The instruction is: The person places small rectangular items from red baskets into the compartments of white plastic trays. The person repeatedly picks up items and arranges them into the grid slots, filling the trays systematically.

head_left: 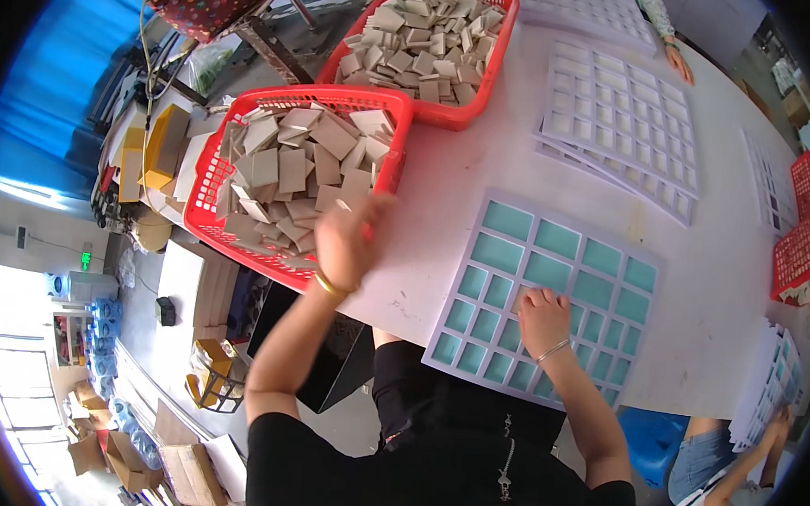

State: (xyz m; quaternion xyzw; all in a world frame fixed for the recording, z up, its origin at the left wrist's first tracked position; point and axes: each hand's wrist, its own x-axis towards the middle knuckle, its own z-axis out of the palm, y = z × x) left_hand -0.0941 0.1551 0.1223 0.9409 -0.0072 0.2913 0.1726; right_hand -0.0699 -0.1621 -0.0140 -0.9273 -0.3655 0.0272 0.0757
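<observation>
My left hand, wearing a gold bangle, is smeared by motion over the near right rim of a red plastic basket. Loose beige square and rectangular tiles fill that basket. Whether the left fingers hold one cannot be made out. My right hand rests on a white grid tray with teal-bottomed compartments. Its fingers are curled together, and the pale edge of a beige tile shows beside the fingertips, over a compartment near the middle. The palm and the tray under it are hidden.
A second red basket of tiles stands behind the first. White grid trays lie stacked on the white table. Another person's hand reaches in at the far right; someone else works at lower right beside more trays.
</observation>
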